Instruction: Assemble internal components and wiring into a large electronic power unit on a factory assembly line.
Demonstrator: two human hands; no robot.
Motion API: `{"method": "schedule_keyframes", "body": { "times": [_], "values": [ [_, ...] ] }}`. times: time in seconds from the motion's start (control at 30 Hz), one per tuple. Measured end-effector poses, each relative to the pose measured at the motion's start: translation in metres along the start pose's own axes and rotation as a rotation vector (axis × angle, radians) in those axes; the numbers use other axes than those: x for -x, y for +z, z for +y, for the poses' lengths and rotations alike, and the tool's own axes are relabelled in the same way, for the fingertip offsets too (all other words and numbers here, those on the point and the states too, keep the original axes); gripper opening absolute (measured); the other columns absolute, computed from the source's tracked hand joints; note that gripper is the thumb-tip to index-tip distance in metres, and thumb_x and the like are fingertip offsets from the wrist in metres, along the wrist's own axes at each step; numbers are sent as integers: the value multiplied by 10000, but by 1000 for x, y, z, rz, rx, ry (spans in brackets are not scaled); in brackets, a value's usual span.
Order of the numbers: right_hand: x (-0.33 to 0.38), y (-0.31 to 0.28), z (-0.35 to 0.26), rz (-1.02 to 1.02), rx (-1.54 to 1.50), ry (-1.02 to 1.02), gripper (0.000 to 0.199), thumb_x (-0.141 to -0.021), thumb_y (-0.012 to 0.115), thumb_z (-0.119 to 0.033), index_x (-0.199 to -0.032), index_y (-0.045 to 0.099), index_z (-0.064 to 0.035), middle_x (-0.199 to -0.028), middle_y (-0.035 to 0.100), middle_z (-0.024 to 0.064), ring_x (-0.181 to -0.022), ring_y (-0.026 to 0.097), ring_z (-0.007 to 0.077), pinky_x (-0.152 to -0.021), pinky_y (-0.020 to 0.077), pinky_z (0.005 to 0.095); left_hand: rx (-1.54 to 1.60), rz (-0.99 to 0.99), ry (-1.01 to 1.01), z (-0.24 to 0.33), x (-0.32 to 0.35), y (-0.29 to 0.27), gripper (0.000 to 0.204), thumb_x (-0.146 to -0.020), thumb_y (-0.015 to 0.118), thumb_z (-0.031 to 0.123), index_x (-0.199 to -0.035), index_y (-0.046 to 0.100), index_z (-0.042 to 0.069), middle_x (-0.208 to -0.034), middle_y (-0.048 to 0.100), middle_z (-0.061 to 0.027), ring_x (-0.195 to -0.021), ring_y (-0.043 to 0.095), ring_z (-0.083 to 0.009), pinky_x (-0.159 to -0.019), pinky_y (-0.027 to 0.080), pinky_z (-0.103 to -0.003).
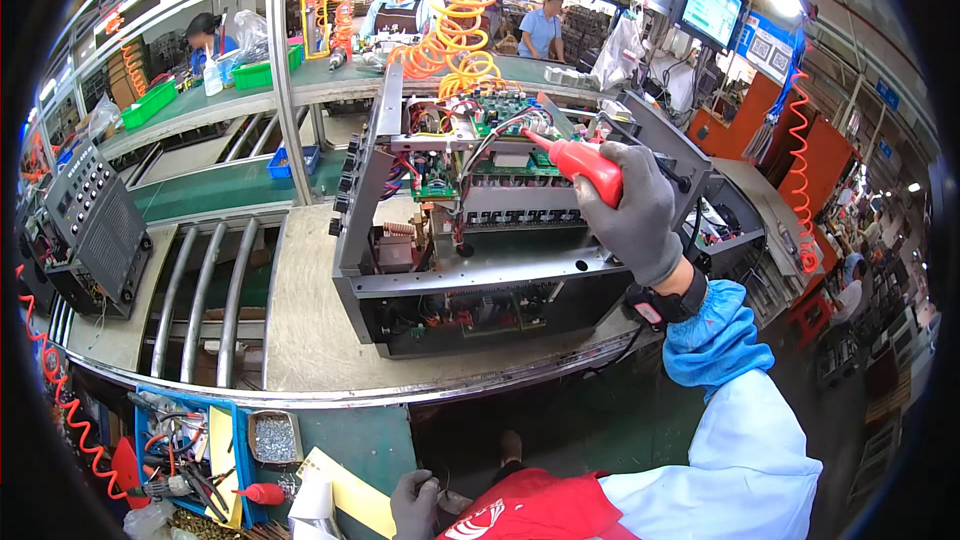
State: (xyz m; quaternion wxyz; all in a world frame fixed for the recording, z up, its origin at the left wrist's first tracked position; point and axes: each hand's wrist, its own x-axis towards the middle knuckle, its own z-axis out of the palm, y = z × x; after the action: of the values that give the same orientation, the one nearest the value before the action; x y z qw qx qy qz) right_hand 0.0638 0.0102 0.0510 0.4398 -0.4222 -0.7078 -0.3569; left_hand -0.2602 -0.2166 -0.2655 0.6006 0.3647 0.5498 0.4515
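My right hand [640, 210], in a grey glove, is wrapped round a red squeeze bottle [585, 168]. The bottle's tapered nozzle points left and reaches the green circuit board [490, 115] at the top of an open machine. That machine has a dark metal frame [450, 285] and stands on the bench with wires, boards and components exposed. My left hand [415, 505], also gloved in grey, is low at the bottom edge beside a yellow sheet [350, 495]. Its fingers are curled, and whatever they may hold is hidden.
Left of the machine are metal rollers [205, 290] and another dark machine [100, 225]. A blue tool bin [195, 450], a box of screws [275, 437] and a second red bottle [262, 493] sit at lower left. Orange coiled hoses [460, 35] hang above; two co-workers stand behind.
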Motion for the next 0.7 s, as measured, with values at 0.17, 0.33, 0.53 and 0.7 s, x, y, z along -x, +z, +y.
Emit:
{"method": "schedule_keyframes", "body": {
  "times": [0.17, 0.33, 0.53, 0.7],
  "values": [
    [2, -2, -2, -4, -18, 29, 372, -716, 777, -112, -1031, 606, -13, -898, 631, 159, -769, 658, 335, -664, 526, 392, -94, -4, 62, 3, -3, -1, 304, -927, 638, 184, -1150, 628, -23, -927, 657, -88, -803, 594, -143, -691, 507, -275],
    [4, -2, 0, 3, -28, 46, 358, -735, 775, -91, -1040, 609, -3, -922, 642, 175, -801, 668, 338, -706, 536, 386, -96, -8, 77, -13, -9, -6, 296, -926, 639, 183, -1149, 632, -11, -868, 646, -59, -737, 571, -113, -641, 481, -252],
    [7, 0, 6, 23, -41, 17, 366, -702, 763, -107, -1017, 595, -24, -888, 619, 143, -760, 657, 332, -649, 532, 390, -25, 18, 26, -22, -11, -4, 282, -923, 641, 168, -1146, 629, -4, -845, 636, -45, -696, 555, -97, -608, 463, -239],
    [6, 1, 8, 35, -22, 22, 370, -695, 768, -104, -1016, 601, -28, -895, 622, 147, -756, 656, 334, -645, 531, 389, -22, 12, 8, -23, -12, -3, 263, -922, 634, 152, -1132, 631, -6, -834, 633, -41, -685, 549, -97, -605, 460, -237]
  ]
}}
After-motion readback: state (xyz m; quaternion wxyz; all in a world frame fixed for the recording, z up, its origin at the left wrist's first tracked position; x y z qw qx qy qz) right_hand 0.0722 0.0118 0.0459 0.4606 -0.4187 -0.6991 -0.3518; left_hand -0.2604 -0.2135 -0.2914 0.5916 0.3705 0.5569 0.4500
